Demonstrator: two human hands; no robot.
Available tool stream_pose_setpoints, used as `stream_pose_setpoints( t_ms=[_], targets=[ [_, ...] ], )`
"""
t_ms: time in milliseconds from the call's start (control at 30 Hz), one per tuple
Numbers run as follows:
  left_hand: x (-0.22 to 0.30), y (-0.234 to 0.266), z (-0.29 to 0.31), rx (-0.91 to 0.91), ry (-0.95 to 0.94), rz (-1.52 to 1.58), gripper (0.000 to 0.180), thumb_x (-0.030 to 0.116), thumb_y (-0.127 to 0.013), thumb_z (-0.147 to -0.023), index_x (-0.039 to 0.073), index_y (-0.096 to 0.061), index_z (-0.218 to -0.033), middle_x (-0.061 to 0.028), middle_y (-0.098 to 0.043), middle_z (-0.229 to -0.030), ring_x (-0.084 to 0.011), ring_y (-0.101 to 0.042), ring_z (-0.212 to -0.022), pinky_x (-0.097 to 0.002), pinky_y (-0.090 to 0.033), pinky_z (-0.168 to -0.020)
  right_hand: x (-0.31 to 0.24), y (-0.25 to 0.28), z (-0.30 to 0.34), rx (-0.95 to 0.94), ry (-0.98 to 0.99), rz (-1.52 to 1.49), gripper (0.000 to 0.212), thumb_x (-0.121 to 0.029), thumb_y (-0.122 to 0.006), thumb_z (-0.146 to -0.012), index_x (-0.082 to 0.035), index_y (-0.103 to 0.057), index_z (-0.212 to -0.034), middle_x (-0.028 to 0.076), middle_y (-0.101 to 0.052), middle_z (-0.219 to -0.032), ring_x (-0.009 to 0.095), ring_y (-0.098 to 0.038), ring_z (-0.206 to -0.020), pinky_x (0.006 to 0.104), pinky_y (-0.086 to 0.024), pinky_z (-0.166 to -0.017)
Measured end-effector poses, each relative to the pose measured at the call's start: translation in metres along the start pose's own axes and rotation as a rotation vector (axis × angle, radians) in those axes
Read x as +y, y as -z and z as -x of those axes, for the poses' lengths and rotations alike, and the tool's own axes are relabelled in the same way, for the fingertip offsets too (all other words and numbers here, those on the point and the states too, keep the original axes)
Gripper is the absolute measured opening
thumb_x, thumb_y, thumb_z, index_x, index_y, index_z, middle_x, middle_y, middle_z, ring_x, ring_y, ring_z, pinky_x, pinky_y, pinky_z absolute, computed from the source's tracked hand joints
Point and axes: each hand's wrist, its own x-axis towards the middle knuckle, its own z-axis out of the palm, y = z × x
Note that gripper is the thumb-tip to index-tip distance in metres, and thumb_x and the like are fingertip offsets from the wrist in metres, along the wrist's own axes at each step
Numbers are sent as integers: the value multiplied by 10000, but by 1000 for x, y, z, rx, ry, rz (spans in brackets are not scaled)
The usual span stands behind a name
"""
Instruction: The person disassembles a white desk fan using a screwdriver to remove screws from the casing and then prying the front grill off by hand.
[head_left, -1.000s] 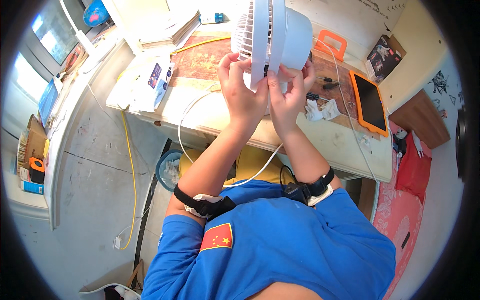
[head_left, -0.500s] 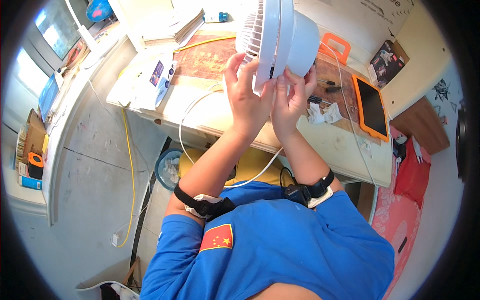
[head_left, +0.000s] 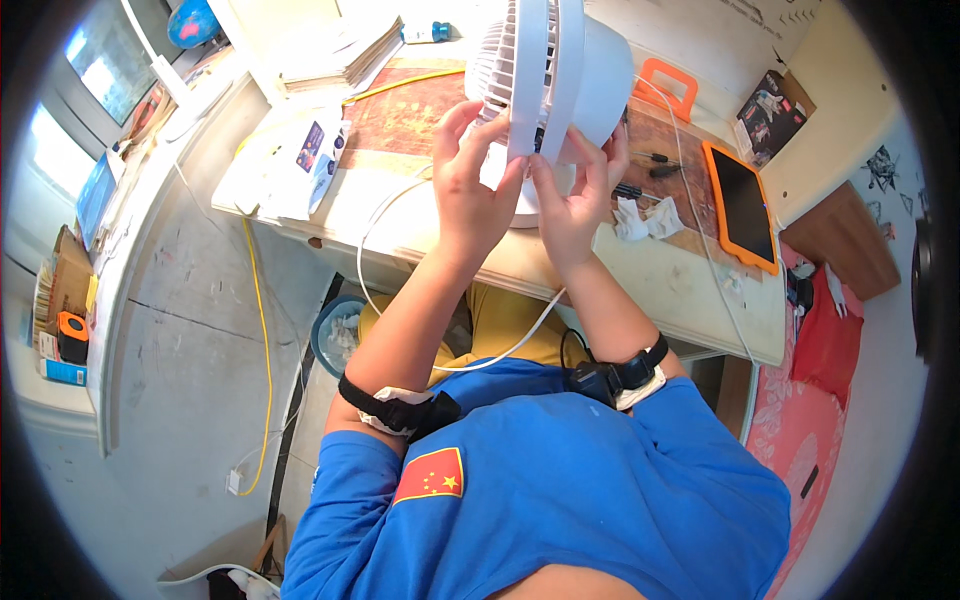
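A white electric fan stands on the desk, its head turned sideways. A gap runs between its front grille [head_left: 526,75] and its rear housing [head_left: 602,80], with dark parts showing inside. My left hand [head_left: 468,190] grips the front grille's lower rim, thumb at the seam and fingers on the slatted side. My right hand [head_left: 578,205] holds the rear housing from below, thumb beside the seam and fingers curled against its back. Between my wrists, part of the fan's white base [head_left: 526,218] shows. The top of the fan is cut off by the picture's edge.
On the desk [head_left: 680,290] to the right lie crumpled white tissue [head_left: 645,220], screwdrivers [head_left: 630,191] and an orange-framed tablet [head_left: 740,205]. Papers [head_left: 300,175] and a blue bottle [head_left: 427,33] are at left. A white cable [head_left: 540,325] loops across my forearms. A blue bin [head_left: 335,335] stands below.
The seam between the fan's front grille and rear housing has widened into a gap. My hands have moved slightly apart and down, and more of the base shows.
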Motion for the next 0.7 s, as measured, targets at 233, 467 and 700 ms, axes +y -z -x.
stream_pose_setpoints(
  t_ms=[233, 467, 700],
  targets=[
    [1, 4, -3, -33, 92, 36, 430, -27, -729, -687, 69, -626, -1094, -147, -478, -1222, -283, -508, -1148, -383, -468, -936, -8, -5, -6, -8, -52, 67, 397, -37, -692, -774, -67, -516, -1129, 154, -197, -1399, 297, -277, -1336, 413, -317, -1071],
    [-1, 4, -7, -92, 153, 64, 365, -46, -682, -739, 33, -611, -1089, -134, -441, -1224, -256, -491, -1175, -370, -466, -967, -9, -9, -8, 25, 2, 131, 421, -62, -682, -771, -67, -493, -1148, 163, -211, -1392, 303, -265, -1332, 420, -340, -1037],
    [5, 0, -7, -93, 132, 54, 387, -50, -675, -740, 37, -605, -1110, -135, -443, -1226, -261, -487, -1174, -364, -450, -979, -2, -6, -10, 47, -44, 30, 408, -116, -677, -790, -59, -499, -1153, 208, -251, -1349, 370, -317, -1245, 451, -291, -1037]
  ],
)
